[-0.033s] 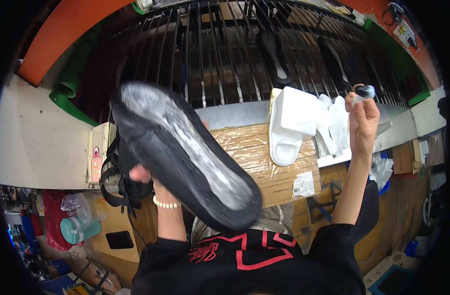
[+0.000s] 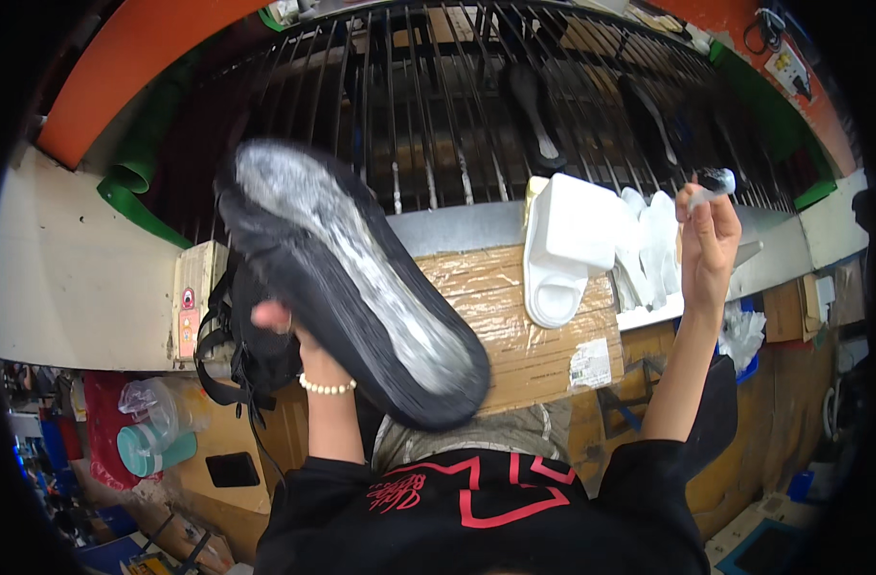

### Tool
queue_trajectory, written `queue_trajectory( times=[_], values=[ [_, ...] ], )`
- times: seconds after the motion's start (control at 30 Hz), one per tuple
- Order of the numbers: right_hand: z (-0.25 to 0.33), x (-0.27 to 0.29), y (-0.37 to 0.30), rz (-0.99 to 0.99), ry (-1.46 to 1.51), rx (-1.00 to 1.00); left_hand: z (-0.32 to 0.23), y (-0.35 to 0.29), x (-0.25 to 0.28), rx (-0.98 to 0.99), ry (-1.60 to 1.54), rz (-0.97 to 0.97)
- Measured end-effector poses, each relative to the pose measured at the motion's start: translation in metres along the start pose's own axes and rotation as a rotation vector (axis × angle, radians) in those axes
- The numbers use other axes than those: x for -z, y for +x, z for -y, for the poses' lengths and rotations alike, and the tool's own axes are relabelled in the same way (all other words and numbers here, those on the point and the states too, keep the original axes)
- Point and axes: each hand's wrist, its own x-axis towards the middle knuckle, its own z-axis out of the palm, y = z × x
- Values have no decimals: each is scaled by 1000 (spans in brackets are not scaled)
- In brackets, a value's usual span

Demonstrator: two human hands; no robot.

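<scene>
A black shoe with its sole turned up [image 2: 347, 283], the tread coated in a glossy greyish film, is held up in front of the person, tilted so the toe end points down toward the chest and the heel end up and away to the left. The left hand [image 2: 277, 326] grips it from beneath, fingers closed around the upper, mostly hidden by the sole; a string of pale beads [image 2: 327, 387] circles that wrist. Black laces and straps [image 2: 229, 369] dangle just below and left of this hand.

The right hand [image 2: 708, 240] is raised well apart to the right, fingers curled shut around a small brush-like tool with a dark tip [image 2: 716, 182] poking above the fingertips.

Between the two hands lies a cardboard-covered worktop wrapped in clear film [image 2: 514, 316]. Just left of the right hand, white foam shoe soles [image 2: 577, 244] stand stacked on its far edge. Beyond both hands runs a dark metal rod rack [image 2: 438, 115] with dark soles [image 2: 538, 110] lying on it. Below and left of the left hand sits a teal cup [image 2: 150, 450].
</scene>
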Motion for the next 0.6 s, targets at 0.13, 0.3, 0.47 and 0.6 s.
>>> queue_trajectory(
  times=[0.13, 0.3, 0.47, 0.6],
  values=[
    [-7, 3, -12, -59, 52, 42, 22, 47, 36, 97, 59, -400],
    [2, 11, -46, -287, 13, -8, 65, 97, 91, 380, -806, -370],
    [8, 27, -68, -410, -36, -57, 73, 167, 170, 428, -713, -596],
    [4, 38, -77, -435, 38, -21, 80, 196, 216, 208, -320, -839]
  ],
)
